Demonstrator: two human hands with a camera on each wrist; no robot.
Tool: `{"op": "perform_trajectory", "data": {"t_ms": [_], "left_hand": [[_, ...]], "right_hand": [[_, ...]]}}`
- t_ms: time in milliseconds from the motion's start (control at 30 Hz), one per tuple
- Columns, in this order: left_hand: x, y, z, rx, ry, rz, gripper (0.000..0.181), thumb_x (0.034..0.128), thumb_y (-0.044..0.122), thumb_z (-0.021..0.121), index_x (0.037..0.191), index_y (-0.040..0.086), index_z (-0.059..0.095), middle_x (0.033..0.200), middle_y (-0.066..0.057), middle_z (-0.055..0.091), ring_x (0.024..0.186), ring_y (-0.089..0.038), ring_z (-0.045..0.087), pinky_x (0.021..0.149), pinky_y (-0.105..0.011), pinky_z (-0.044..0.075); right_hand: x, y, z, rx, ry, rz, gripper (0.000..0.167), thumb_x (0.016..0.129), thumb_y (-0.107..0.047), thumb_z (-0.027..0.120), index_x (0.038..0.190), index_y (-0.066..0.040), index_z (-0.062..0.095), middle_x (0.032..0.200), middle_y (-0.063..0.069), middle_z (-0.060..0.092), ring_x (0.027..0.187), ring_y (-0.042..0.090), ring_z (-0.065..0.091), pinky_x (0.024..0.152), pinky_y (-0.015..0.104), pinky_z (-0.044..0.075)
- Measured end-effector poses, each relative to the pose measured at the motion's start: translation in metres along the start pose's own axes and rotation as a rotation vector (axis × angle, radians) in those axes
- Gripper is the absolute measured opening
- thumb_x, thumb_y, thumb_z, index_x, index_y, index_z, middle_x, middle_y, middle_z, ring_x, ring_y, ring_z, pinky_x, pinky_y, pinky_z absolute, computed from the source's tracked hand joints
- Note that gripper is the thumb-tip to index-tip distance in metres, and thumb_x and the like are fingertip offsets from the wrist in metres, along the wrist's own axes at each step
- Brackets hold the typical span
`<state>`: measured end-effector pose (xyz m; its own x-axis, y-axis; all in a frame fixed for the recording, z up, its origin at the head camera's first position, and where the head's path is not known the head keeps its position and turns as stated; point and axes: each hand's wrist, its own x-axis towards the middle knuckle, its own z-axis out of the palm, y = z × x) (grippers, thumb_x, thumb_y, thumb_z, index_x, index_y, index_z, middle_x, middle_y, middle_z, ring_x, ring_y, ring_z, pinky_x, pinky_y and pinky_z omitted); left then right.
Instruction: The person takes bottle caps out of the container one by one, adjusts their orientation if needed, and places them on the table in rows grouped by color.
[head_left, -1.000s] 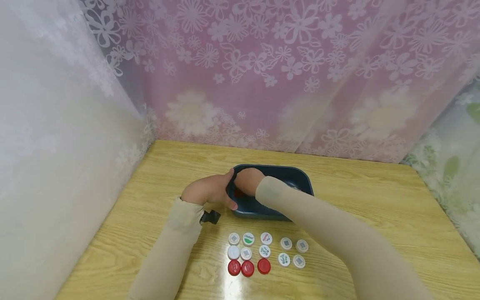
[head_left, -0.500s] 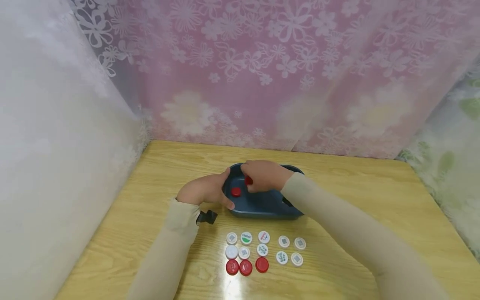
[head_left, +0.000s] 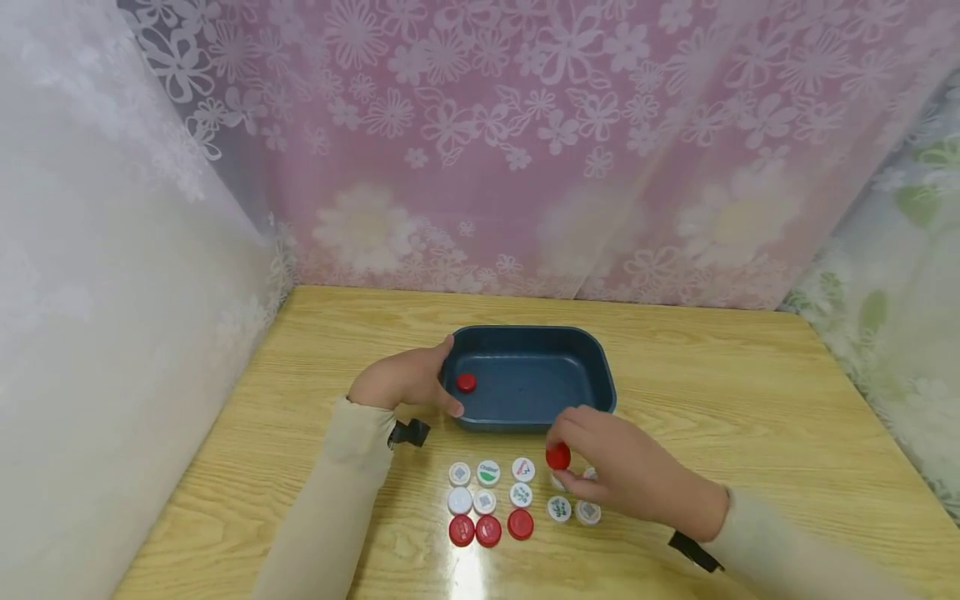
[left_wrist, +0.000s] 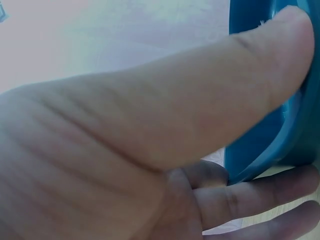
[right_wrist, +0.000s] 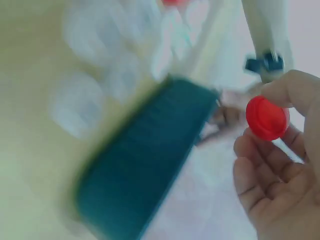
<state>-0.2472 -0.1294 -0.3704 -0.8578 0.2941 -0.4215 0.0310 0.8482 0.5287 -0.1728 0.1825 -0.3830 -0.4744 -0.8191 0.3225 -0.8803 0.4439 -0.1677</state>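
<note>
My left hand (head_left: 405, 382) grips the left end of a dark blue plastic bin (head_left: 517, 422), thumb and fingers spread around its wall. One red bottle cap (head_left: 466, 382) lies inside, at the bin's left end. In front of the bin, my right hand (head_left: 626, 467) pinches another red bottle cap (right_wrist: 267, 118) between thumb and fingertips, above the table. Beneath that hand are white bottle caps, some partly covered by it; two show plainly, a green-printed cap (head_left: 558, 509) and a grey-marked cap (head_left: 588, 512).
Left of the right hand, white caps (head_left: 460, 500) stand in two rows on the wooden table (head_left: 720, 375). Closer to me is a row of red caps (head_left: 488, 531). A pink floral curtain (head_left: 480, 167) hangs behind the table, with pale curtains at both sides.
My right hand has risen out of the bin with a red cap and come toward me and right, over the white caps. The left hand stays on the bin.
</note>
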Motion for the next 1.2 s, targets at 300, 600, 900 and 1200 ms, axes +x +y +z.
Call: {"op": "perform_trajectory", "data": {"t_ms": [300,600,900,1200], "left_hand": [[0.002,0.0,-0.003,0.0,-0.009,-0.001,0.122,0.0841,0.038,0.088,0.168,0.019,0.001,0.171,-0.007,0.024,0.153,-0.029,0.033,0.119,-0.051,0.035],[0.001,0.0,-0.004,-0.002,-0.009,0.012,0.122,0.0841,0.038,0.088,0.168,0.016,0.001,0.171,-0.008,0.023,0.153,-0.029,0.031,0.12,-0.05,0.034],[-0.001,0.002,-0.002,0.013,-0.015,0.005,0.122,0.0841,0.038,0.088,0.168,0.016,0.002,0.171,-0.009,0.023,0.153,-0.03,0.031,0.121,-0.05,0.033],[-0.001,0.001,-0.002,-0.002,-0.015,-0.001,0.122,0.0842,0.037,0.088,0.168,0.016,0.002,0.171,-0.007,0.022,0.154,-0.03,0.03,0.121,-0.051,0.032]], "right_hand": [[-0.052,-0.025,0.034,-0.108,-0.114,-0.109,0.022,0.087,-0.027,0.083,0.1,-0.025,0.065,0.093,-0.015,0.06,0.085,0.006,0.051,0.079,0.024,0.051],[-0.061,-0.032,0.046,-0.09,-0.21,-0.107,0.017,0.095,-0.033,0.077,0.108,-0.026,0.07,0.098,-0.014,0.064,0.087,0.005,0.053,0.079,0.024,0.055],[-0.059,-0.031,0.044,-0.08,-0.219,-0.11,0.013,0.094,-0.03,0.079,0.104,-0.027,0.071,0.1,-0.012,0.061,0.086,0.005,0.051,0.075,0.021,0.053],[-0.056,-0.029,0.041,-0.119,-0.265,-0.094,0.019,0.093,-0.028,0.08,0.108,-0.024,0.069,0.1,-0.012,0.061,0.086,0.005,0.051,0.075,0.022,0.054]]}}
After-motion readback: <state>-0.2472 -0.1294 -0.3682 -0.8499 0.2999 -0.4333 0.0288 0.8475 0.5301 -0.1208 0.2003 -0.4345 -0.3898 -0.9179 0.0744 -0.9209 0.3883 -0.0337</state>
